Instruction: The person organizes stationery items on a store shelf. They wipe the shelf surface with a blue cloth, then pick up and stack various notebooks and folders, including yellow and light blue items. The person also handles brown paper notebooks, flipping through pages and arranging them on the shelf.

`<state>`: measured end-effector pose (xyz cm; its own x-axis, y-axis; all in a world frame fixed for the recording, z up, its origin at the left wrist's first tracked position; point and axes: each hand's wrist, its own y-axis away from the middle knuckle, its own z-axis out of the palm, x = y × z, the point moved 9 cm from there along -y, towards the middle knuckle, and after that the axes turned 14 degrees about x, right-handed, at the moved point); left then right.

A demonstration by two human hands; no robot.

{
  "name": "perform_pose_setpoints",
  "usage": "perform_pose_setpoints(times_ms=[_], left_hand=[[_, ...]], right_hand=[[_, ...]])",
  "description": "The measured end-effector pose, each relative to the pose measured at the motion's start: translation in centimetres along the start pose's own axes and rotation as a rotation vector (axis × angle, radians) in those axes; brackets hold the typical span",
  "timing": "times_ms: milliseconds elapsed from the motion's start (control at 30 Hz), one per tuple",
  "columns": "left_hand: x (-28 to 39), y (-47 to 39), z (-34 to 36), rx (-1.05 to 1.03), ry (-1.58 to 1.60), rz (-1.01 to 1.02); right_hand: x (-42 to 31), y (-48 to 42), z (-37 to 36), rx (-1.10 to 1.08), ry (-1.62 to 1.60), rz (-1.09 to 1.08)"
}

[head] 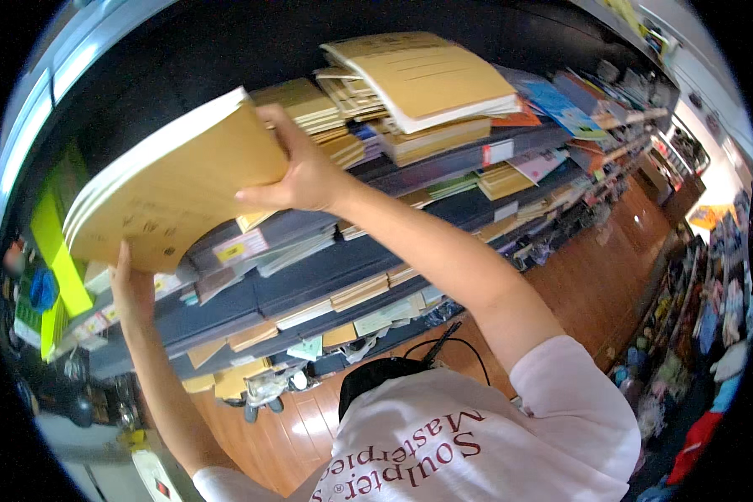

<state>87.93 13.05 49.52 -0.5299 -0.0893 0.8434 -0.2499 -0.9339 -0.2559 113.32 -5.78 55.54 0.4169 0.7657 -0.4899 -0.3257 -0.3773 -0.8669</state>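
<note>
A stack of several kraft-covered notebooks (182, 182) is held up between my two hands, its covers bending. My left hand (132, 282) grips the lower edge, its thumb on the printed cover. At the opposite end, my right hand (301, 169) is closed on the stack, with the thumb on the cover and the fingers hidden behind. Beyond my right hand, a larger kraft-covered pad (433, 75) lies tilted on top of other notebooks on the upper shelf.
Dark tiered shelves (226, 314) with notebooks and paper goods run across the view. Bright yellow-green strips (59, 251) stand at the left. A wooden floor (608, 270) extends between the shelves and crowded racks (678, 339) on the right. A black cable (470, 345) hangs near my body.
</note>
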Motion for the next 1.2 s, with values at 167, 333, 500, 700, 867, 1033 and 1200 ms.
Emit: perform_pose_setpoints(times_ms=[167,333,500,700,867,1033,1200], left_hand=[[0.0,-0.1,-1.1,0.031,-0.219,0.129],[4.0,-0.6,-3.2,0.075,-0.314,0.289],[8.9,2.2,-11.4,0.291,-0.459,0.269],[9.9,11.5,-13.1,0.142,-0.493,0.177],[8.8,14.4,-15.9,0.442,-0.834,-0.164],[4.7,17.2,-15.4,0.098,-0.747,-0.269],[2.8,18.8,-15.8,0.02,-0.214,-0.19]], right_hand=[[-0.1,0.0,0.3,-0.043,-0.011,0.085],[-3.7,1.3,2.3,-0.235,0.124,0.024],[-8.1,4.5,4.4,-0.232,0.202,-0.042],[-7.2,9.9,5.6,-0.185,-0.076,0.124],[-5.8,14.8,8.1,-0.22,-0.528,0.369],[-3.4,19.7,10.4,-0.101,-0.95,0.86],[-0.9,24.1,11.1,0.07,-1.067,1.301]])
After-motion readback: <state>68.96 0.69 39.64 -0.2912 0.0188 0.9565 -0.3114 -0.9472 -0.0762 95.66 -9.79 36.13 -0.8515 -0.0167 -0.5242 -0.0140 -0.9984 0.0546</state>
